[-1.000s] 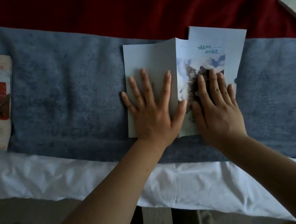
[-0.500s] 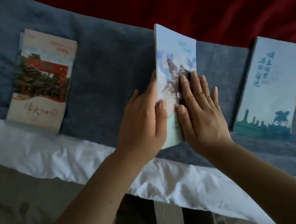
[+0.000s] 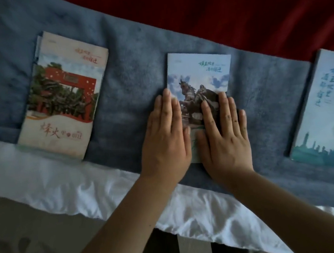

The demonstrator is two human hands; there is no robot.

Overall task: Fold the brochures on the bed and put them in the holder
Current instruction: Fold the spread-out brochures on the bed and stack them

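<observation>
A folded pale-blue brochure (image 3: 197, 73) with a horse-and-rider statue on its cover lies flat on the grey-blue blanket (image 3: 129, 93) in the middle. My left hand (image 3: 165, 134) presses its left edge with straight fingers. My right hand (image 3: 224, 132) lies flat on its lower right part, fingers straight. A folded cream and red brochure (image 3: 63, 94) lies to the left. A teal-blue brochure (image 3: 325, 113) lies at the right, partly cut off by the frame edge. No holder is in view.
A red cover (image 3: 212, 14) runs along the far side of the blanket. A white sheet (image 3: 86, 186) hangs over the near bed edge, with dark floor below it.
The left flap has been folded over to the right and the brochure now lies flat and shut. Both hands went from folding to pressing on it. The view shifted, bringing both neighbouring brochures into sight.
</observation>
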